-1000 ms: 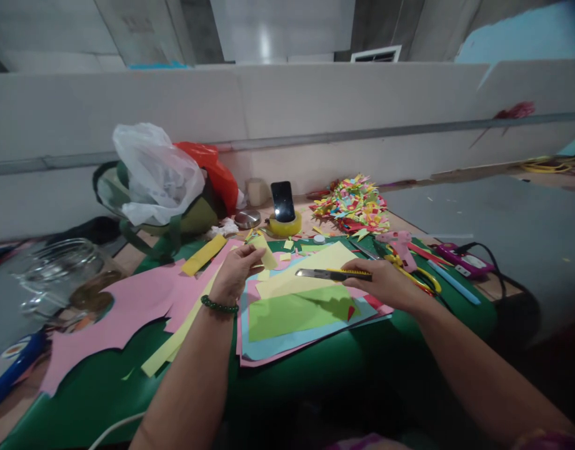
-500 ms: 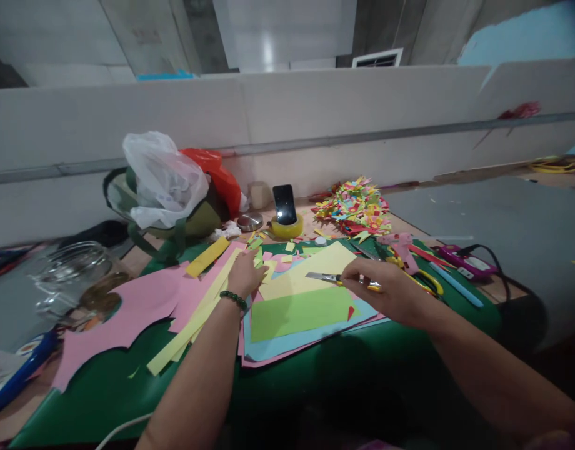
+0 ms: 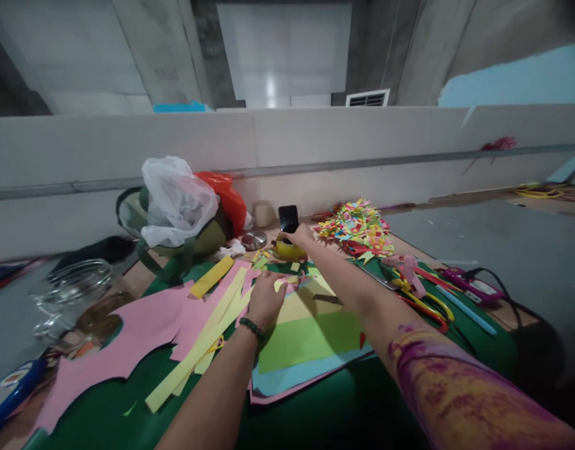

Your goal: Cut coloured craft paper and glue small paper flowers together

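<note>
My left hand, with a green bead bracelet, rests at the left edge of the paper stack, its fingers closed on a small piece of pale yellow paper. My right hand reaches to the back, fingers stretched across the lower part of a phone. That phone leans upright by a yellow tape roll; my hand partly hides both. Below my right forearm, a utility knife lies on the sheets. Green paper tops blue paper. Pale yellow strips lie left.
Pink cut paper spreads at left near a glass jar. A bag with white plastic stands behind. Paper flowers pile at back right, near a pink glue gun, yellow-handled scissors and a purple power strip.
My right hand has let go of the utility knife, now lying on the paper, and has moved back and left to the phone. The left hand stays by the strips. The view has tilted up.
</note>
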### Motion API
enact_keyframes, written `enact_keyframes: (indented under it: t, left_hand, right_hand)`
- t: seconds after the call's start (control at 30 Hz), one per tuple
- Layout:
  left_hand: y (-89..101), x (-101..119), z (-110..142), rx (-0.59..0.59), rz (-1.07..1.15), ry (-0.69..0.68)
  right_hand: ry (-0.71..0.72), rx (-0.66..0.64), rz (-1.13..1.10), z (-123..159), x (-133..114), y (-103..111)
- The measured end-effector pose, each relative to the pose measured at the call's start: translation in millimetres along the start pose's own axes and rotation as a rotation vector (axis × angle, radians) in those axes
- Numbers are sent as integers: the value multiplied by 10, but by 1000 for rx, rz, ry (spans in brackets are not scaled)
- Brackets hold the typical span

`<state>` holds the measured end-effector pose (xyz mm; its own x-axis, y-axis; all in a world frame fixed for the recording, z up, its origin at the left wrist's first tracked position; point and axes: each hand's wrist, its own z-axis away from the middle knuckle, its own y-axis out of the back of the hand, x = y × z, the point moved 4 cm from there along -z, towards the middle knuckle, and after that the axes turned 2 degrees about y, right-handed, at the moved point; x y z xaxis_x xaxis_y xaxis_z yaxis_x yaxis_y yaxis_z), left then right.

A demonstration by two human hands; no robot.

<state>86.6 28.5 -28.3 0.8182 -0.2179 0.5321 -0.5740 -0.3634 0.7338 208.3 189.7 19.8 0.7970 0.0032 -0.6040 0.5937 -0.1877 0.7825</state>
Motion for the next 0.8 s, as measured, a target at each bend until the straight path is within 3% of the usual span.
enact_keyframes:
  t: [0.13, 0.27, 0.8]
  left_hand:
    - [-17, 37, 6, -32, 34, 26]
    - [-18, 74, 6, -32, 47, 18]
    - [-61, 78, 37, -85, 29, 6]
  right_hand:
    - [-122, 86, -6, -134, -10, -252]
    - [-136, 156, 1, -198, -1, -380]
    - [-48, 214, -5, -291, 106, -433]
